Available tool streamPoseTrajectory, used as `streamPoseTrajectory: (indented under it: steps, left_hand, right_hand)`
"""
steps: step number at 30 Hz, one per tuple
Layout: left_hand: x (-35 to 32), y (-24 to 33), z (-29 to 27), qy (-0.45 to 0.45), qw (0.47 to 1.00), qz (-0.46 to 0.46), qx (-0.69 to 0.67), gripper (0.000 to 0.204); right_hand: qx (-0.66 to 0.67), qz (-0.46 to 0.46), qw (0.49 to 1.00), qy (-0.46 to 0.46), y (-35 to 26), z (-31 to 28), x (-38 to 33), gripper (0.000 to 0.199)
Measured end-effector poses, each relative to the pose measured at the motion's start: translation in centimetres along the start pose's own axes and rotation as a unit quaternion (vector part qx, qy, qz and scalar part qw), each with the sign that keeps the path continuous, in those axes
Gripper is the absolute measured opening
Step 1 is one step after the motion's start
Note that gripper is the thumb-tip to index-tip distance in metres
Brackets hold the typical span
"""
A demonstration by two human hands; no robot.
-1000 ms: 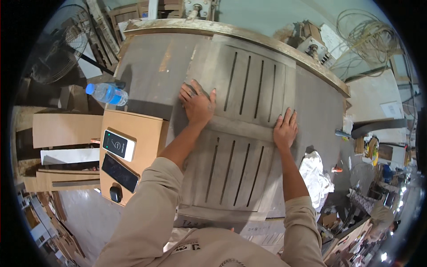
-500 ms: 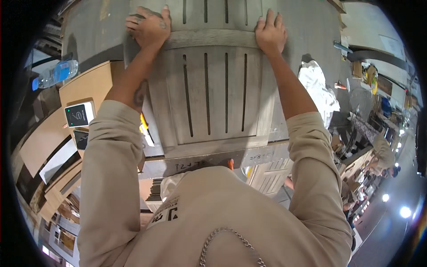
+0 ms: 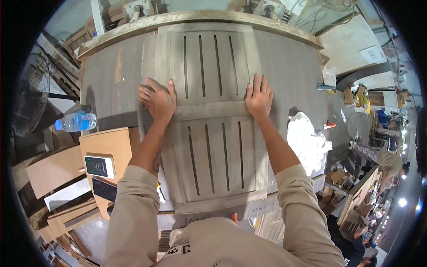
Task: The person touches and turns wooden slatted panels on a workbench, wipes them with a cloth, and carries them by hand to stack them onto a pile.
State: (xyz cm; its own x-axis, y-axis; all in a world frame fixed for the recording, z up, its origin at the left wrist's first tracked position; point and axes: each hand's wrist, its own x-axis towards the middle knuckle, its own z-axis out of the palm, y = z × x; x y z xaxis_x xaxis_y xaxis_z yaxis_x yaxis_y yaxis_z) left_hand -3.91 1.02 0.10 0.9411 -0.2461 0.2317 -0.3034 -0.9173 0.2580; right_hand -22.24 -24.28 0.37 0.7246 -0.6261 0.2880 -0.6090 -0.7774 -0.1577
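Observation:
A grey-brown wooden door panel (image 3: 209, 111) lies flat in front of me, with two framed sections cut by long vertical slots. My left hand (image 3: 159, 100) rests on its left edge beside the middle rail, fingers apart and slightly bent. On the opposite edge, at about the same height, my right hand (image 3: 259, 99) lies with its fingers stretched out toward the far end. Both palms touch the panel and neither hand grips a tool. The panel's near end comes close to my body.
The panel lies on a grey worktable (image 3: 289, 66) with a raised wooden strip (image 3: 200, 17) along its far edge. Leftward are a water bottle (image 3: 76, 122), a cardboard box (image 3: 106, 142) and a white device (image 3: 99, 166). A crumpled white cloth (image 3: 304, 140) lies right. People work farther right.
The view has tilted up, so the panel and hands sit lower and the table's far edge shows. Both hands stay beside the panel's middle rail.

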Motion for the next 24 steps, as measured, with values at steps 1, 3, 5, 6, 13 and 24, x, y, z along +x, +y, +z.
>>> streamPoseTrajectory:
  steps: [1,3,5,6,13,24]
  left_hand:
    - [0.1,0.2,-0.2,-0.014,1.0,-0.009,-0.008,0.081]
    - [-0.1,0.3,-0.5,-0.025,0.999,-0.016,-0.019,0.082]
    - [-0.2,0.0,-0.6,-0.021,1.0,-0.009,-0.016,0.081]
    - [-0.1,0.0,-0.5,-0.019,1.0,-0.009,-0.017,0.081]
    - [-0.6,0.2,-0.5,-0.017,1.0,-0.011,-0.02,0.08]
    - [0.6,-1.0,0.8,0.015,1.0,0.02,0.004,0.084]
  right_hand:
    - [-0.004,0.003,1.0,-0.005,0.0,-0.1,0.1,0.051]
    - [-0.004,0.006,1.0,-0.006,0.0,-0.3,-0.1,0.051]
    - [-0.002,0.007,1.0,-0.008,-0.2,-0.5,0.0,0.051]
    - [-0.001,0.01,1.0,-0.016,-0.3,-0.5,0.0,0.051]
    - [0.005,0.021,0.999,-0.024,-0.2,-0.3,-0.9,0.051]
    - [0.025,0.014,0.999,-0.017,0.2,1.0,-0.1,0.052]
